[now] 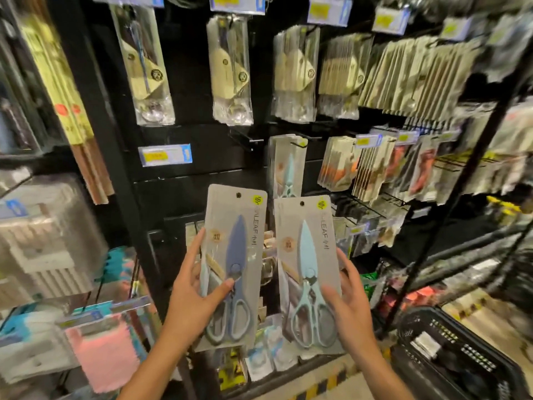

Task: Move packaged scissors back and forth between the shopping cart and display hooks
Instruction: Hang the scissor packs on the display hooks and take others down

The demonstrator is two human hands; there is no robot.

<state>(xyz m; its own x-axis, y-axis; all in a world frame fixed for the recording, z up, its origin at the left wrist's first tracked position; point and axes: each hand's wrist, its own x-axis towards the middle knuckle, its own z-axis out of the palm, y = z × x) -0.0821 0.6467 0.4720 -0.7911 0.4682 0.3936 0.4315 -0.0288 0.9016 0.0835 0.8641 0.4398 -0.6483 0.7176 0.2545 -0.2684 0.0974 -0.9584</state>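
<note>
While upright, scissors packs (230, 267) between fingers (227, 284).

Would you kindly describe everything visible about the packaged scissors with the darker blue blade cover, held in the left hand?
The darker blue packaged scissors sit on a tall grey backing card, seemingly under clear plastic, with a round hang hole at the top, a yellow sticker at the upper right corner and vertical lettering along the right side. A blue sheath covers the blades; the handle loops are grey-blue. The pack is held roughly upright before the display rack. The left hand grips its lower left edge, thumb across the front by the pivot.
</note>
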